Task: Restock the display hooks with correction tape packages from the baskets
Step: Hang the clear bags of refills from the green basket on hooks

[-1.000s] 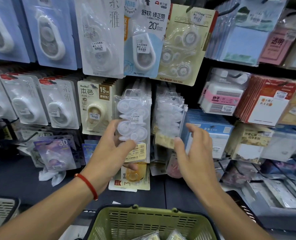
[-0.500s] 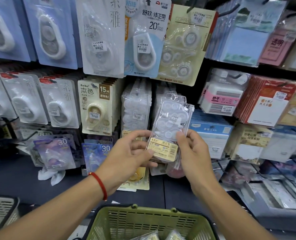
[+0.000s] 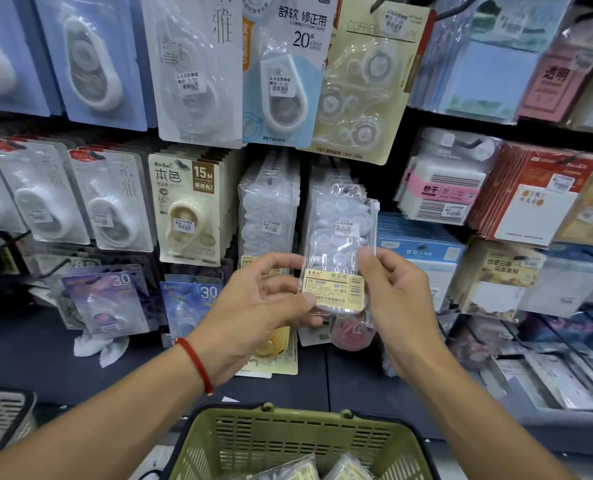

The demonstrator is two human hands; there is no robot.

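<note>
Clear, crinkly plastic wrapped the flat multi-pack of white correction tapes with a yellow label card (image 3: 338, 258), which was held upright in front of the middle row of display hooks, just right of a hanging stack of similar clear packs (image 3: 269, 216). It was pinched at its lower edge by the left hand (image 3: 264, 306) and along its right edge by the right hand (image 3: 397, 292). It was judged light, slippery and slightly flexible, best gripped at the stiff label card. The green plastic basket (image 3: 302, 441) stood below.
</note>
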